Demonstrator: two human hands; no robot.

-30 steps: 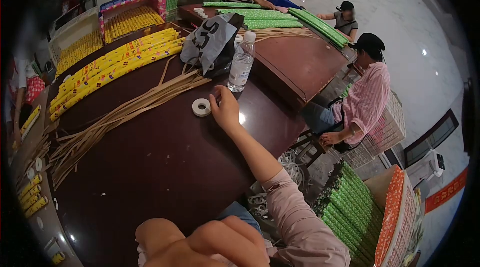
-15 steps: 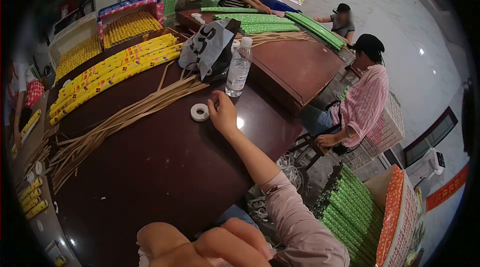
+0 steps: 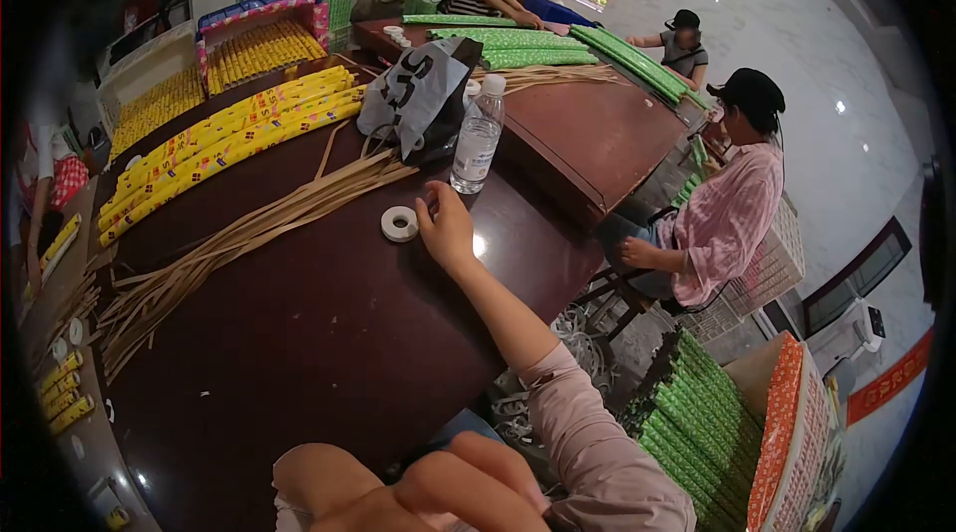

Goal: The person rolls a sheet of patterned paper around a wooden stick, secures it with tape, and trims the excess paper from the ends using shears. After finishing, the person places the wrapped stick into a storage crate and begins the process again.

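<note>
My right hand (image 3: 445, 226) rests on the dark tabletop (image 3: 329, 333), open, its fingers loosely bent and apart with nothing in them. Just left of it lies a white roll of tape (image 3: 399, 224). Behind the fingertips stands a clear water bottle (image 3: 475, 142) with a white cap, upright and apart from the hand. Close to the camera at the bottom is my left hand (image 3: 428, 487), its fingers folded in. The fingertips are hidden, and what they hold, if anything, does not show.
Brown flat strips (image 3: 249, 218) lie across the table beside yellow printed rolls (image 3: 229, 154) and a grey-black plastic bag (image 3: 418, 99). Green rolls (image 3: 538, 46) cover part of a farther table. A seated person in a pink shirt (image 3: 732, 204) is at right, above a box of green rolls (image 3: 707, 423).
The seated person in pink has shifted slightly right and drawn the near hand from the stool up to the lap. Both my hands stay where they were.
</note>
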